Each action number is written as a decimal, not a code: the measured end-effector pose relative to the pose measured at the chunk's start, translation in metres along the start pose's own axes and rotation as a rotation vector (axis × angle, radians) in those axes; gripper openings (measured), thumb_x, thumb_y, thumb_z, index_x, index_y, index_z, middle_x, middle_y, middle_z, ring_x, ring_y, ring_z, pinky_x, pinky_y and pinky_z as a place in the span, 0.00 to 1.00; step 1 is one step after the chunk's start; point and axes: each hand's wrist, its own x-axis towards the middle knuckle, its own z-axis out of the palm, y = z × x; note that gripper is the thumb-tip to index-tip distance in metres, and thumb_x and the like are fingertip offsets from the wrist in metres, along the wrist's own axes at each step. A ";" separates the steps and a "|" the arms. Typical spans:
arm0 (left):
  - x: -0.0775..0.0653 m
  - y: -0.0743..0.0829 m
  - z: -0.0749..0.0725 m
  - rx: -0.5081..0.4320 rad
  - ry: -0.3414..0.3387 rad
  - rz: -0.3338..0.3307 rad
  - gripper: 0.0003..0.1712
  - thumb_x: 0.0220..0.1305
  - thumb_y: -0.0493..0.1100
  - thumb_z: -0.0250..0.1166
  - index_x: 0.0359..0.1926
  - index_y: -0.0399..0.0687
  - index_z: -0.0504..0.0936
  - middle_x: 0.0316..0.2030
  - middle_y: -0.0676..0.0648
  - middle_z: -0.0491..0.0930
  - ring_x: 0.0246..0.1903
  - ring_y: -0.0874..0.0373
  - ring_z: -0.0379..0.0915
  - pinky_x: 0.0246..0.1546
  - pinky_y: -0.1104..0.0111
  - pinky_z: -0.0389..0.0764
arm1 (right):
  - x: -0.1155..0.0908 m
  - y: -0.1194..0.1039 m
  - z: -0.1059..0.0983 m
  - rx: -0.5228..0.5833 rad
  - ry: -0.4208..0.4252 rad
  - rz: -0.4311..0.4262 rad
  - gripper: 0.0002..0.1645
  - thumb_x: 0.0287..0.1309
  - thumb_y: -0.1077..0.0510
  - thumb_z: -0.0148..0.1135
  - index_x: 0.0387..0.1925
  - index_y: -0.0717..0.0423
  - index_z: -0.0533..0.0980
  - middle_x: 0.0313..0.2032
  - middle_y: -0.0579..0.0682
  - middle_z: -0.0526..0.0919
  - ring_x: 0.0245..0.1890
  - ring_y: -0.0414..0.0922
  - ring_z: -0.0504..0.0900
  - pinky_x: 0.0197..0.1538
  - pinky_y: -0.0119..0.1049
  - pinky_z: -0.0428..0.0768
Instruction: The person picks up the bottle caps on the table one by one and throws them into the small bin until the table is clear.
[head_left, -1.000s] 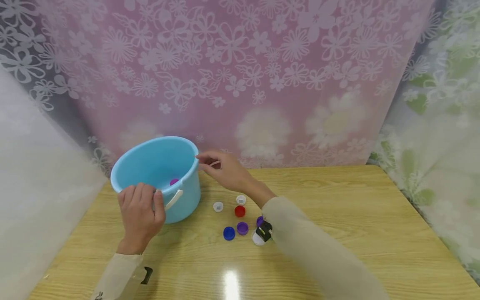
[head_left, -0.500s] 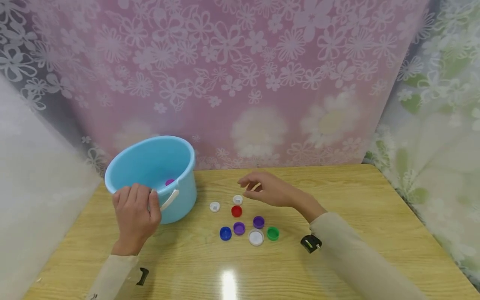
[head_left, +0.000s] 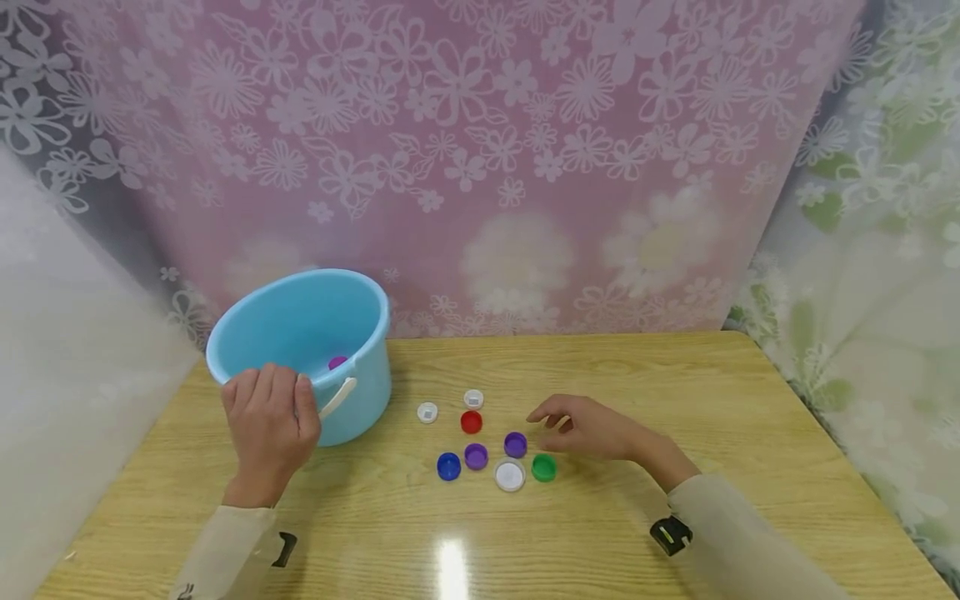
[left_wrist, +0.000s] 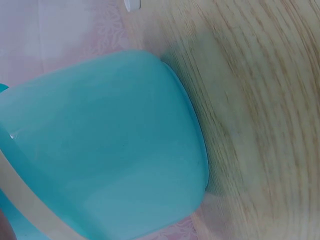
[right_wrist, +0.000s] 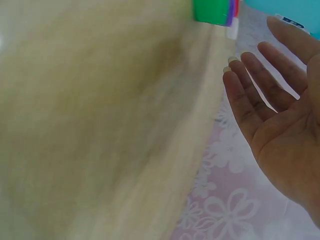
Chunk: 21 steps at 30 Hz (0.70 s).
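Note:
A light blue bucket (head_left: pixel 363 408) with a white handle (head_left: pixel 338 397) stands tilted at the left of the table. My left hand (head_left: pixel 270 429) grips its near rim, fingers over the edge. Inside the bucket a magenta cap (head_left: pixel 337 362) shows in part. My right hand (head_left: pixel 592 429) hovers with loosely bent fingers and holds nothing; it is nearest to a green bottle cap (head_left: pixel 543 467) and a purple cap (head_left: pixel 515 444). In the right wrist view the palm is bare, and the green cap (right_wrist: pixel 211 11) lies beyond the fingertips.
More caps lie mid-table: a blue cap (head_left: pixel 448 467), another purple cap (head_left: pixel 476 456), a large white cap (head_left: pixel 510 475), a red cap (head_left: pixel 471 422) and two small white caps, one (head_left: pixel 427 412) close to the bucket. A floral curtain (head_left: pixel 517 167) hangs behind the wooden table (head_left: pixel 360 533).
My right hand has moved away from the bucket's rim, rightward and toward me, to beside the green cap. The left hand keeps its grip on the bucket.

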 end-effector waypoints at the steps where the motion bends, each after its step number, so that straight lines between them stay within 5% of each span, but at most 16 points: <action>1: 0.000 0.000 0.001 0.000 0.002 0.001 0.21 0.66 0.47 0.45 0.19 0.39 0.65 0.16 0.42 0.61 0.20 0.42 0.56 0.32 0.50 0.56 | -0.003 0.003 0.002 -0.006 -0.001 0.003 0.26 0.62 0.49 0.61 0.57 0.57 0.73 0.52 0.50 0.76 0.52 0.50 0.75 0.53 0.46 0.74; 21: 0.003 0.003 0.001 -0.005 0.034 -0.010 0.22 0.66 0.47 0.46 0.18 0.39 0.63 0.15 0.43 0.58 0.18 0.42 0.53 0.32 0.51 0.55 | -0.019 0.008 0.030 -0.108 0.029 -0.044 0.25 0.56 0.53 0.67 0.55 0.56 0.75 0.47 0.44 0.76 0.45 0.42 0.75 0.49 0.37 0.74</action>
